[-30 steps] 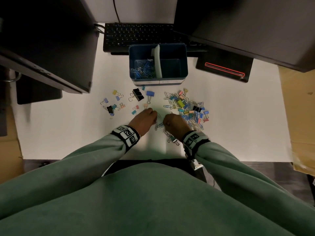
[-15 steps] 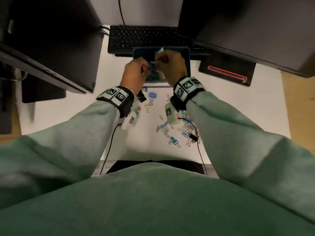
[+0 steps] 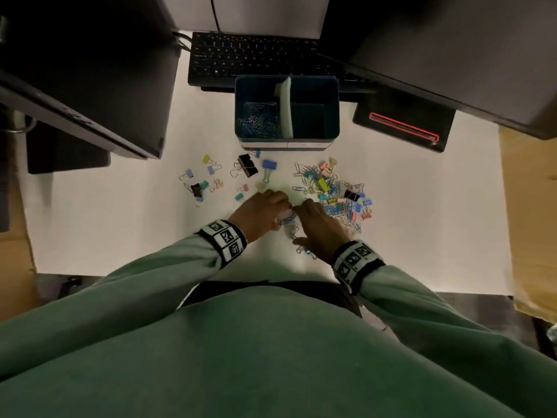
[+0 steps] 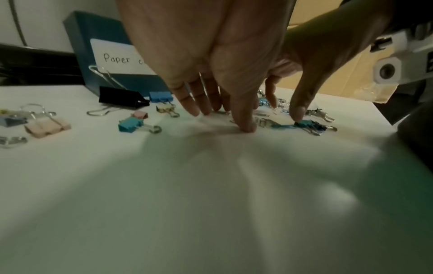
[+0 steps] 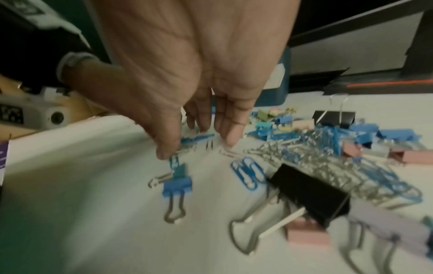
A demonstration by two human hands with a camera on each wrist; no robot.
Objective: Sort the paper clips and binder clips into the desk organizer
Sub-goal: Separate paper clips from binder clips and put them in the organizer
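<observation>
The blue desk organizer [image 3: 241,116] stands at the back of the white desk, and its label [image 4: 112,59] reads "Paper c…". Its left compartment holds paper clips [image 3: 259,122]; the right one looks dark. Both hands are down on the desk in front of me. My left hand [image 3: 278,206] touches the surface with straight fingers, its thumb [image 4: 243,126] pressing down. My right hand [image 3: 301,214] reaches into loose paper clips [image 5: 194,140], with its thumb [image 5: 166,150] on a blue one. A mixed pile of clips [image 3: 334,191] lies to the right.
Scattered binder clips [image 3: 208,182] and a large black binder clip [image 3: 247,165] lie left of the hands. A keyboard [image 3: 256,58] sits behind the organizer. Dark monitors [image 3: 90,70] overhang both sides. A black device with a red line [image 3: 404,128] sits at the back right.
Both hands were raised over the organizer half a second ago. They have come back down to the loose clips at the desk's near middle.
</observation>
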